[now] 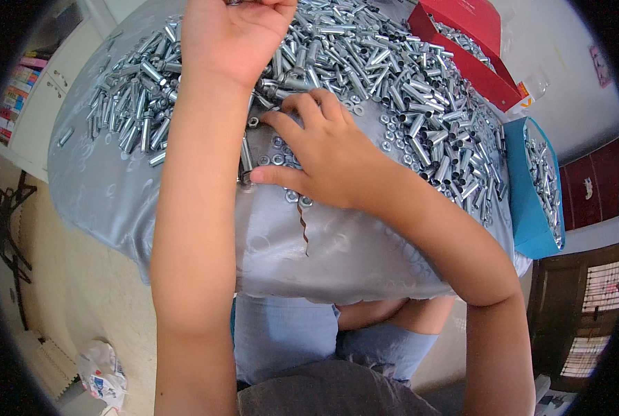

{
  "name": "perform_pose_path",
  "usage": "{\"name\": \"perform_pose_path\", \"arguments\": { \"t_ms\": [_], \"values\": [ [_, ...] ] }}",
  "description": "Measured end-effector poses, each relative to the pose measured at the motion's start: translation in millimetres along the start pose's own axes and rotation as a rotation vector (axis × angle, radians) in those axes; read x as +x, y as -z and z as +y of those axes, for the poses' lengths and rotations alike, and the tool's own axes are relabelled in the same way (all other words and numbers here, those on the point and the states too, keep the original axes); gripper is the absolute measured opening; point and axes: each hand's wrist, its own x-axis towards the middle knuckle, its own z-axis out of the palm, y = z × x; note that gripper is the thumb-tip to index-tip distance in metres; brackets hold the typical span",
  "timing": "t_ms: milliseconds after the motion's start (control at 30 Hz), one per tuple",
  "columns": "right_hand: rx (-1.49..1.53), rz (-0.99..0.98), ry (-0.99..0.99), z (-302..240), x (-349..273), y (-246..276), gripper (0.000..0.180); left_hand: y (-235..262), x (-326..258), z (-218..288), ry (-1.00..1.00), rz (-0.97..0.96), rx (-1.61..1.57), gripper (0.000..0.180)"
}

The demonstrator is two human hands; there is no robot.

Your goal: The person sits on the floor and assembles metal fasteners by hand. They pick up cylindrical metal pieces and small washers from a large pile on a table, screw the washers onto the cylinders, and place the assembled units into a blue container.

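Head view. A bench draped in a grey, glossy patterned cloth [115, 187] carries a broad heap of short silver metal sleeves and bolts [365, 55], tumbled across its far half. Nearer the person lies a loose scatter of small silver metal nuts and washers [279, 159], flat on the cloth.

Left hand [230, 35] reaches far into the heap, back of hand to the camera; its fingers curl under at the top edge of the picture, so I cannot tell whether they pinch anything.

Right hand [330, 163] lies palm-down on the nuts and washers, fingers [290, 128] spread and lightly bent, thumb stretched toward the left forearm, touching the small pieces; nothing visibly gripped.

Right of the heap, a red cardboard box [475, 55] and a blue cardboard box [520, 194] both hold more silver parts (the blue one leans at the bench edge).

Handling, as a judgement: the nuts and washers look hard, smooth and light singly, apt to slide on the slick cloth; best pinched at the rim between thumb and fingertip. The sleeves would roll, so take them across the middle.
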Motion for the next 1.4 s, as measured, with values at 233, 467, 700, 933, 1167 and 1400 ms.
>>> {"name": "perform_pose_path", "arguments": {
  "t_ms": [233,467,700,933,1167,1400],
  "values": [
    [-0.172,-0.057,-0.075,8,3,-5,0.05,-5,-5,-1,-0.008,0.043,-0.027,0.018],
    [-0.291,-0.079,0.028,26,13,0,0.045,3,-1,2,0.021,0.095,0.014,0.017],
    [-0.227,-0.162,0.115,81,2,44,0.038,-6,-4,-6,0.038,0.107,-0.038,0.018],
    [-0.144,0.054,-0.083,59,-54,129,0.028,-2,-9,-18,0.012,0.134,0.019,0.021],
    [-0.12,0.243,-0.859,-80,-367,87,0.022,19,10,-4,0.222,-0.193,-0.046,0.015],
    [-0.033,-0.504,-0.722,-108,-311,13,0.035,26,11,-5,0.33,-0.148,0.098,0.016]
  ]
}}
